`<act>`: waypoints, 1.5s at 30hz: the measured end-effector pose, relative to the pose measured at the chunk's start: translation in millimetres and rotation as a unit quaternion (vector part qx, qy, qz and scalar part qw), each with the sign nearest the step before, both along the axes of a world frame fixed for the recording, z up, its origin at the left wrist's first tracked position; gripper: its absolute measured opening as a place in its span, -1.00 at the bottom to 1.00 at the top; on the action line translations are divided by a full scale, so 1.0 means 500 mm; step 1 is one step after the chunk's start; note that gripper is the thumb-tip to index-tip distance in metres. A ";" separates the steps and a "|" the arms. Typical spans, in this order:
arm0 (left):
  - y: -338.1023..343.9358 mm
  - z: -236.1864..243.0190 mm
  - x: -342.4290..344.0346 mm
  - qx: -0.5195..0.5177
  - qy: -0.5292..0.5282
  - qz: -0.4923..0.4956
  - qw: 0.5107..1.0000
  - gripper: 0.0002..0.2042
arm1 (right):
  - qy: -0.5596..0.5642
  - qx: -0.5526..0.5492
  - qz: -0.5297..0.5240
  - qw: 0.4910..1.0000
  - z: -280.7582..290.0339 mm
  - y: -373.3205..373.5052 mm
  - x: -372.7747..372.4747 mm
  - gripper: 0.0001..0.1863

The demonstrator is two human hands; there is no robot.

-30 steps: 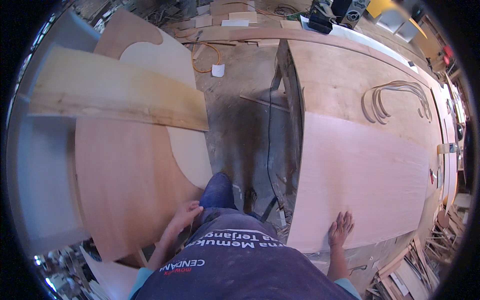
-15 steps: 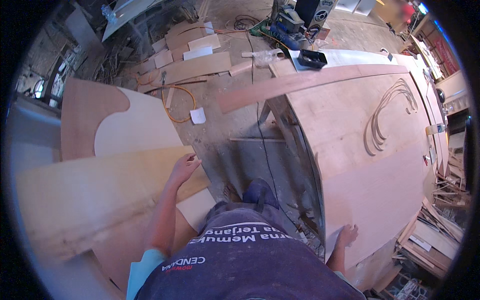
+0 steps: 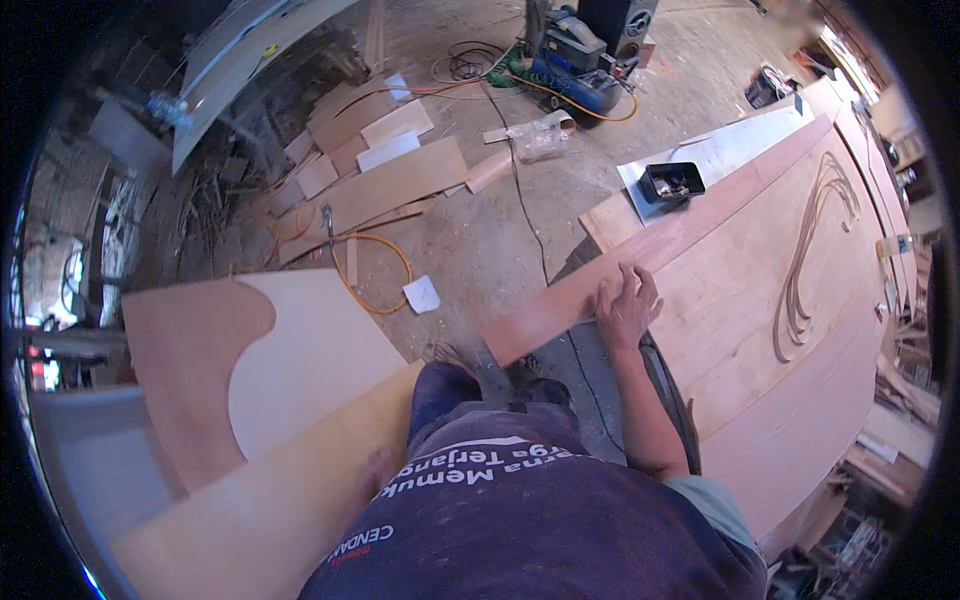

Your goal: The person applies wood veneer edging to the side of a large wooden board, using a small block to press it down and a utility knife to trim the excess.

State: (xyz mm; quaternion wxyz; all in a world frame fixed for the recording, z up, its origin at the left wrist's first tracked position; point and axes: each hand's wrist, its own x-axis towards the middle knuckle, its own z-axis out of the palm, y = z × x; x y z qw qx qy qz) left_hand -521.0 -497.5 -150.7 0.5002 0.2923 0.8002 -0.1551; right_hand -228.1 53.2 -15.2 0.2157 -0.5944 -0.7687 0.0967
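My right hand [image 3: 626,308] is at the near edge of a long reddish plywood strip [image 3: 590,290], with its fingers spread and bent. It looks to touch the strip, though the contact is not clear. That strip lies across a workbench topped with pale plywood [image 3: 740,260], and one end juts past the bench's left edge. Low on the left, my left hand [image 3: 374,480] is smeared by motion and partly hidden beside my shirt. It is nearest a long yellowish board [image 3: 270,490], and whether it touches the board I cannot tell.
Several thin curved wood strips [image 3: 800,270] lie on the bench. A black tray [image 3: 672,182] sits on a pale sheet behind. To the left stands a panel with a curved two-tone pattern [image 3: 300,350]. An orange hose [image 3: 408,262], plywood offcuts [image 3: 400,190] and a compressor [image 3: 580,75] occupy the floor.
My right hand has moved from the bench's near part forward to the reddish strip. My left hand has drawn back from the yellowish board's far end toward my body. The view has shifted.
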 end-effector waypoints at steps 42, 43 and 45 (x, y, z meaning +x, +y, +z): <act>2.020 -0.002 -0.863 0.117 -0.062 -0.132 0.982 -0.53 | 0.043 0.136 -0.421 0.896 0.222 1.035 -0.163 -0.79; 2.106 -0.003 -0.856 0.117 -0.062 -0.152 0.979 -0.53 | 0.039 0.126 -0.432 0.892 0.221 1.067 -0.173 -0.77; 2.293 -0.015 -0.836 0.118 -0.059 -0.199 0.971 -0.52 | 0.046 0.076 -0.443 0.892 0.232 1.099 -0.166 -0.77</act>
